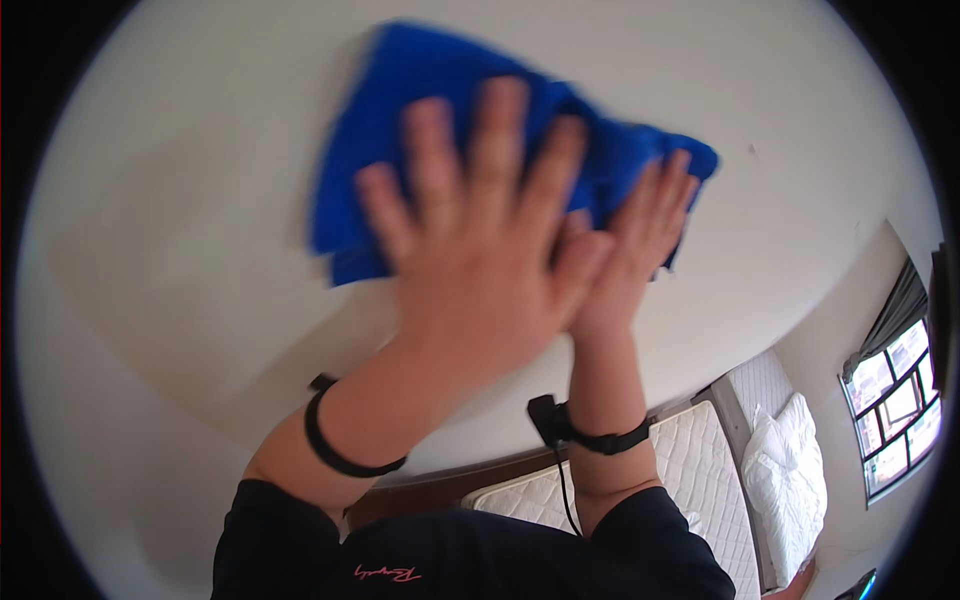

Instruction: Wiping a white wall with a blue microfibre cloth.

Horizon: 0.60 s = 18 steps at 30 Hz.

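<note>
A blue cloth is spread against a pale wall, a little folded and bunched towards its right end. My left hand lies over the cloth's middle with its fingers spread wide; it is slightly blurred. Close beside it, my right hand rests flat on the bunched right part, fingers together and pointing up. The left thumb overlaps the edge of the right hand. Neither hand's fingers are curled round the cloth. Each forearm wears a black strap, and the right one carries a small black device with a cable.
Below at the right is a bare quilted mattress. Beyond it, white bedding lies in a heap on another mattress. At the far right is a window with dark frame bars and a grey curtain.
</note>
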### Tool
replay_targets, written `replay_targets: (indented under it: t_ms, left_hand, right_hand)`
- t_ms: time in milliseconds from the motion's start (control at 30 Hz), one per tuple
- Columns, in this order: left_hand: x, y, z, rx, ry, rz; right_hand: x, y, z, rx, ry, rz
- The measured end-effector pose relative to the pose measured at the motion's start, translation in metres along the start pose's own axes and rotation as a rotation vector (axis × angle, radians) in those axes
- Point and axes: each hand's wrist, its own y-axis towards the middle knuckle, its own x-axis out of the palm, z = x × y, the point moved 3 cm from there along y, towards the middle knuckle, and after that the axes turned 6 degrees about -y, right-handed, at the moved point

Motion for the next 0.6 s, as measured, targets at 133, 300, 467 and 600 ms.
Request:
replay_targets:
  t_ms: [133,300,467,600]
  left_hand:
    - [0.047,0.016,0.07,0.18,-0.236,-0.033]
    - [0.058,0.0,0.056,0.074,-0.029,-0.291]
    - [0.051,0.004,0.02,-0.047,0.044,0.041]
    - [0.079,0.043,0.079,0.145,0.162,-0.062]
  right_hand:
    - [-0.009,-0.001,0.092,0.212,-0.057,0.112]
    - [0.023,-0.034,0.072,0.106,0.032,0.066]
    - [-0.001,-0.022,0.043,-0.033,0.141,-0.229]
    - [-0.003,0.021,0.104,0.18,0.087,-0.043]
